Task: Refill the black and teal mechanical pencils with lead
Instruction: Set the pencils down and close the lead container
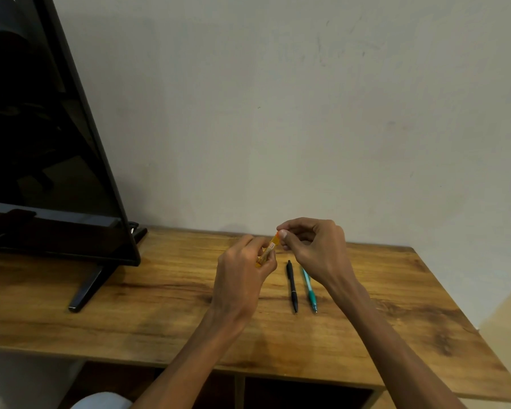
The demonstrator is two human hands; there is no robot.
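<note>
Head camera looked down on a wooden table [130, 305], and both hands were up over it. The left hand [242, 278] gripped a slim orange lead tube [268, 250], tilted, its fingers curled round the lower end. The right hand [313, 246] pinched the tube's top tip between thumb and forefinger. What was inside the tube could not be told. On the table just beside the hands lay the black mechanical pencil [292, 286] and the teal mechanical pencil [309, 287], side by side, apart, tips toward the person. A dark monitor [42, 143] stood at left on its stand.
</note>
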